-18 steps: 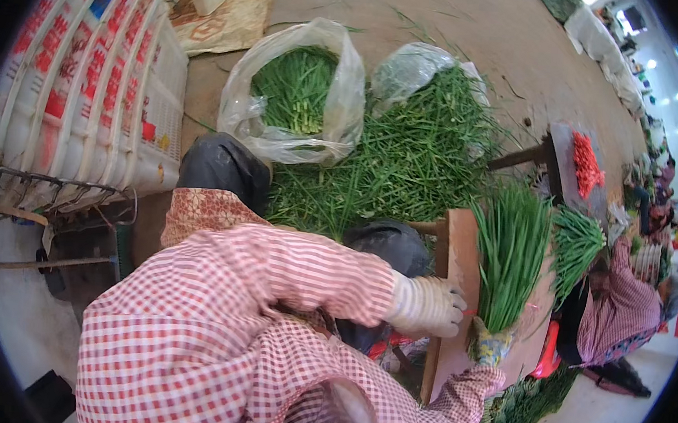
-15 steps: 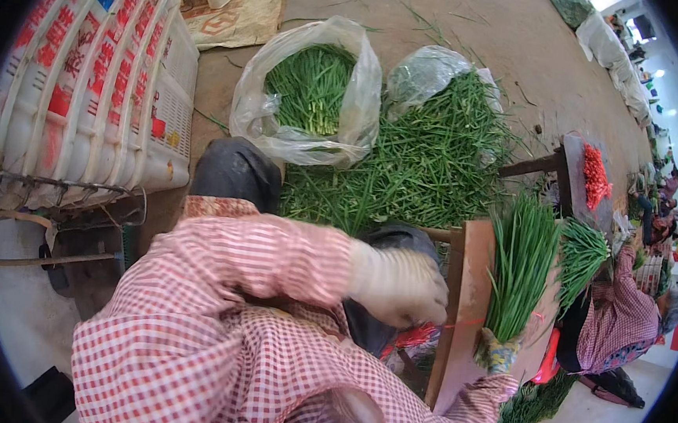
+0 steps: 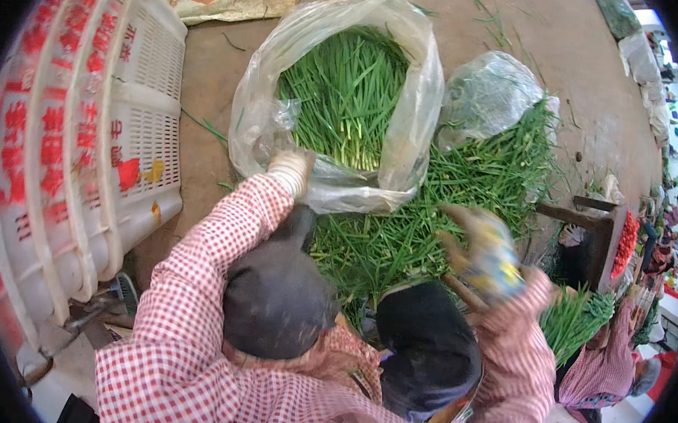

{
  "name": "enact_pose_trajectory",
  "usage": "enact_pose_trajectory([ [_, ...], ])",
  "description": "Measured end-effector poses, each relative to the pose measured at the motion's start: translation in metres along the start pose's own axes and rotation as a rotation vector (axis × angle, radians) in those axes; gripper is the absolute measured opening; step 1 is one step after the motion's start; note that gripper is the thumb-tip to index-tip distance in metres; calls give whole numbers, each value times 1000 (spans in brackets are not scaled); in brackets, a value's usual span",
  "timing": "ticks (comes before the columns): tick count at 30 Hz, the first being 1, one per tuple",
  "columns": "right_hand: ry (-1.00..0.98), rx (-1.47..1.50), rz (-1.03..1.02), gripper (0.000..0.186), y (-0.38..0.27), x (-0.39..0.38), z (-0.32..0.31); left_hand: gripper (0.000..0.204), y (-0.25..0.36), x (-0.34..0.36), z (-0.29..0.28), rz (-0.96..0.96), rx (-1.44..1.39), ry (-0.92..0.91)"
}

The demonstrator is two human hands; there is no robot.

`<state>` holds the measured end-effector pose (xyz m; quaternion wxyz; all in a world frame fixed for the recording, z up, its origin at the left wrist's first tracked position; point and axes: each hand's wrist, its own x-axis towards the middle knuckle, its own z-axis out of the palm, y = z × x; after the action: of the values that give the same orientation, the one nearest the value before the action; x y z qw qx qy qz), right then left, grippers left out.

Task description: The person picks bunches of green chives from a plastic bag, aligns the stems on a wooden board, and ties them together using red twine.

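Observation:
A clear plastic bag (image 3: 419,131) stands in front of me, its mouth wide and its sides bunched. Inside lie long green garlic chives (image 3: 344,78), their pale cut ends toward me. At the bag's near left rim, my left hand (image 3: 290,165), in a whitish glove, is closed on the plastic; its fingertips are partly hidden. My right hand (image 3: 484,249), in a patterned yellow and blue glove, is blurred by motion. Its thumb and fingers are apart and hold nothing, above the heap of loose chives (image 3: 384,242) to the bag's right.
White ribbed crates with red markings (image 3: 153,112) stand at the left. A second plastic bag (image 3: 493,92) lies on the heap. At right are a dark wooden bench (image 3: 601,230) with red ties (image 3: 625,243), a chive bunch (image 3: 575,326) and a seated co-worker (image 3: 603,364).
My left hand has moved from beside my right knee forward to the bag. My right hand has let go of the chive bunch on the board and swung forward. The view has turned toward the bag.

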<state>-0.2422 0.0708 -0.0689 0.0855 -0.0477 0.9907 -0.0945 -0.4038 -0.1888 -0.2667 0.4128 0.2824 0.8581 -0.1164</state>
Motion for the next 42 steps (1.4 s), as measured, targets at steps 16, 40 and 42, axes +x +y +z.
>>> enact_pose_trajectory([
  [16, -262, 263, 145, 54, 35, 180, 240, 49, -42, 29, 58, 377, -261, -212],
  [40, 41, 934, 374, 19, 45, 122, 238, 87, 14, 163, 1, -434, -1427, 303],
  [42, 127, 1071, 476, 21, 40, 109, 250, 82, 12, 157, -4, -434, -1227, 315],
])
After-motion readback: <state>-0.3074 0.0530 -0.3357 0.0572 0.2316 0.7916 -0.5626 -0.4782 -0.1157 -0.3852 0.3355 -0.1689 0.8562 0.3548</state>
